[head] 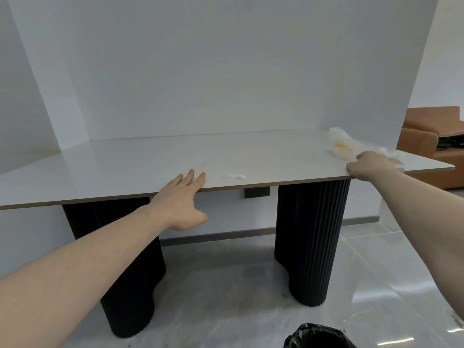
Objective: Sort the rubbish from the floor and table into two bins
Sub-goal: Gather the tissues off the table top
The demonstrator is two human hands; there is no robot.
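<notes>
A clear plastic bag [345, 144] with something yellow inside lies at the right end of the white table [150, 159]. My right hand [371, 164] rests on the bag's near end at the table edge, fingers closed over the plastic. A small white paper scrap [234, 176] lies near the front edge, mid-table. My left hand [182, 202] is open at the front edge, left of the scrap, fingers flat on the top and thumb below the rim. A bin lined with a black bag [316, 336] stands on the floor at the bottom right.
White boards wall in the back and left of the table. Two black ribbed table legs [310, 242] stand on the glossy grey floor. A brown sofa [431, 144] sits behind the table's right end.
</notes>
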